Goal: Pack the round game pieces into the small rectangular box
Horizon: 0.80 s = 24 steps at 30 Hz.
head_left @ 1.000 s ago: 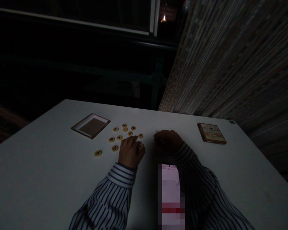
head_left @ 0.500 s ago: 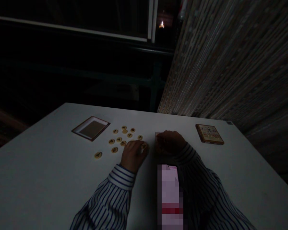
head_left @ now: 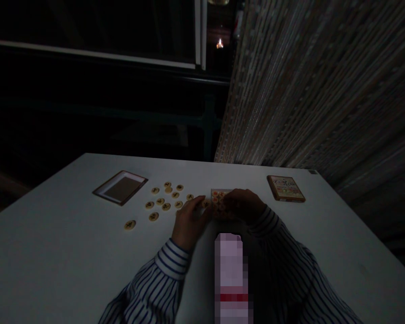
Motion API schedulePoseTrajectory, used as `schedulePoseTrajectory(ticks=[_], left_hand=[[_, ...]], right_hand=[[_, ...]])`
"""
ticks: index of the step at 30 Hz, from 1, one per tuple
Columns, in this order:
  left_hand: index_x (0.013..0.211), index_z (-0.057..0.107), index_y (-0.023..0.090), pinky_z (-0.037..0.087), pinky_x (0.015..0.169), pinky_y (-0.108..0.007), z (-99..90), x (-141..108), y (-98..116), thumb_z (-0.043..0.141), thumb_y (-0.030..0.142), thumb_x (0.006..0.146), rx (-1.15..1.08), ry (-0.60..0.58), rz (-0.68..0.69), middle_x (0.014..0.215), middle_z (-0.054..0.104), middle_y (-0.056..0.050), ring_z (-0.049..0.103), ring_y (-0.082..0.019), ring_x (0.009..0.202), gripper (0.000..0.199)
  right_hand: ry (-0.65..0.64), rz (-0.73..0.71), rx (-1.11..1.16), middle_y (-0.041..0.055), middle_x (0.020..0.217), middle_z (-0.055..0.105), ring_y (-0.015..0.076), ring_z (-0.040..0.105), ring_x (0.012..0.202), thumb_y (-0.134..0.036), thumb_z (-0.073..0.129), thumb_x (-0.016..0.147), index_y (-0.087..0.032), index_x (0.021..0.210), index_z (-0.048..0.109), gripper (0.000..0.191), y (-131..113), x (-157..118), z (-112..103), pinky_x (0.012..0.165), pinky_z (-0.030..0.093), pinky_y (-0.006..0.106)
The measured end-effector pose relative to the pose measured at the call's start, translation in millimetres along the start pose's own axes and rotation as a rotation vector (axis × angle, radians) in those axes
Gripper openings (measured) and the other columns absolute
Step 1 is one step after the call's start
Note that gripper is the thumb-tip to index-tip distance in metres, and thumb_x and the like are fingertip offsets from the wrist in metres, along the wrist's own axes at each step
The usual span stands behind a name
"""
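Note:
Between the thumb and fingers of my left hand [head_left: 191, 220] is a round wooden Chinese chess piece [head_left: 206, 204], just left of a small box. That box [head_left: 219, 191] holds several pieces with red markings. My right hand [head_left: 245, 204] is curled over the box's right part and hides much of it. Its fingertips are in deep shadow, so what they grip cannot be made out. Several loose Chinese chess pieces [head_left: 160, 201] with dark characters lie left of my left hand. One piece [head_left: 130, 224] sits apart, nearer to me.
An open shallow tray or lid [head_left: 135, 190] lies at the left of the white table [head_left: 70, 252]. A closed, printed box [head_left: 286, 188] lies at the right. A phone with a blurred screen [head_left: 231, 270] is between my forearms. A string curtain [head_left: 256, 112] hangs behind the table.
My left hand has brought its piece right, up to the box's left side. My right hand has shifted right across the box, uncovering red-marked pieces. The whole view has shifted slightly.

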<state>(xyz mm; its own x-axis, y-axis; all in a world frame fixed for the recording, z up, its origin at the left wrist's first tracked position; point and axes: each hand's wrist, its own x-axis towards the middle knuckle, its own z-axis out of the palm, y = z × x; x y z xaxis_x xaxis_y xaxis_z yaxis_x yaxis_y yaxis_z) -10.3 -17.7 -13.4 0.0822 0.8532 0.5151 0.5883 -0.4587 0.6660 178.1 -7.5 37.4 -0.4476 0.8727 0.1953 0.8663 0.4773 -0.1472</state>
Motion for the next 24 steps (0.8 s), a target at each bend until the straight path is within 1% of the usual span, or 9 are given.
schedulePoseTrajectory(ticks=[4, 7, 10, 13, 15, 18, 21, 24], left_hand=[[0.096, 0.055, 0.019, 0.049, 0.069, -0.030, 5.1, 6, 13, 0.055, 0.031, 0.072, -0.049, -0.040, -0.018, 0.085, 0.062, -0.003, 0.058, -0.014, 0.075, 0.027], [0.098, 0.055, 0.019, 0.048, 0.072, -0.029, 10.6, 10, 19, 0.054, 0.029, 0.073, -0.106, -0.073, -0.022, 0.090, 0.063, -0.004, 0.058, -0.015, 0.080, 0.027], [0.101, 0.054, 0.019, 0.049, 0.073, -0.028, 18.3, 12, 21, 0.052, 0.029, 0.074, -0.181, -0.109, -0.042, 0.095, 0.062, -0.004, 0.058, -0.015, 0.084, 0.028], [0.100, 0.055, 0.018, 0.050, 0.073, -0.029, 27.1, 9, 20, 0.051, 0.030, 0.075, -0.205, -0.131, -0.074, 0.095, 0.063, -0.005, 0.059, -0.016, 0.084, 0.028], [0.099, 0.056, 0.018, 0.050, 0.073, -0.029, 32.0, 6, 18, 0.050, 0.029, 0.075, -0.212, -0.143, -0.086, 0.094, 0.064, -0.006, 0.060, -0.016, 0.084, 0.028], [0.100, 0.056, 0.018, 0.050, 0.075, -0.030, 36.0, 0, 15, 0.051, 0.027, 0.074, -0.222, -0.164, -0.078, 0.096, 0.064, -0.006, 0.060, -0.017, 0.086, 0.028], [0.102, 0.055, 0.019, 0.050, 0.076, -0.032, 35.4, -2, 15, 0.052, 0.025, 0.072, -0.216, -0.195, -0.075, 0.098, 0.063, -0.005, 0.060, -0.018, 0.088, 0.030], [0.102, 0.053, 0.019, 0.051, 0.074, -0.031, 32.9, -3, 16, 0.053, 0.026, 0.071, -0.215, -0.207, -0.098, 0.096, 0.064, -0.005, 0.060, -0.017, 0.085, 0.032]], right_hand=[[0.058, 0.006, 0.070, 0.0052, 0.077, 0.063, 0.0140, 0.057, 0.071, -0.026, 0.046, 0.076, -0.017, 0.079, 0.061, 0.017, 5, -4, -5, 0.064, 0.038, 0.024], [0.106, -0.016, 0.128, 0.0054, 0.075, 0.063, 0.0132, 0.056, 0.068, -0.025, 0.048, 0.076, -0.016, 0.078, 0.061, 0.016, 11, -5, -7, 0.063, 0.039, 0.023], [0.159, -0.031, 0.197, 0.0059, 0.074, 0.063, 0.0125, 0.056, 0.066, -0.026, 0.049, 0.075, -0.015, 0.080, 0.060, 0.017, 14, -6, -6, 0.061, 0.040, 0.023], [0.194, -0.030, 0.291, 0.0059, 0.074, 0.063, 0.0120, 0.056, 0.066, -0.027, 0.049, 0.075, -0.014, 0.079, 0.060, 0.017, 16, -7, -4, 0.061, 0.041, 0.023], [0.183, -0.020, 0.349, 0.0052, 0.073, 0.064, 0.0115, 0.056, 0.065, -0.026, 0.050, 0.074, -0.015, 0.078, 0.060, 0.016, 16, -7, -2, 0.060, 0.042, 0.022], [0.123, 0.010, 0.421, 0.0032, 0.070, 0.064, 0.0105, 0.056, 0.062, -0.022, 0.052, 0.072, -0.015, 0.077, 0.060, 0.012, 16, -6, 3, 0.057, 0.042, 0.021], [0.076, 0.045, 0.443, 0.0028, 0.069, 0.064, 0.0106, 0.057, 0.061, -0.024, 0.053, 0.072, -0.015, 0.076, 0.060, 0.013, 14, -5, 7, 0.057, 0.042, 0.021], [0.046, 0.065, 0.445, 0.0040, 0.071, 0.065, 0.0121, 0.059, 0.063, -0.027, 0.053, 0.072, -0.014, 0.076, 0.060, 0.015, 12, -5, 8, 0.058, 0.043, 0.022]])
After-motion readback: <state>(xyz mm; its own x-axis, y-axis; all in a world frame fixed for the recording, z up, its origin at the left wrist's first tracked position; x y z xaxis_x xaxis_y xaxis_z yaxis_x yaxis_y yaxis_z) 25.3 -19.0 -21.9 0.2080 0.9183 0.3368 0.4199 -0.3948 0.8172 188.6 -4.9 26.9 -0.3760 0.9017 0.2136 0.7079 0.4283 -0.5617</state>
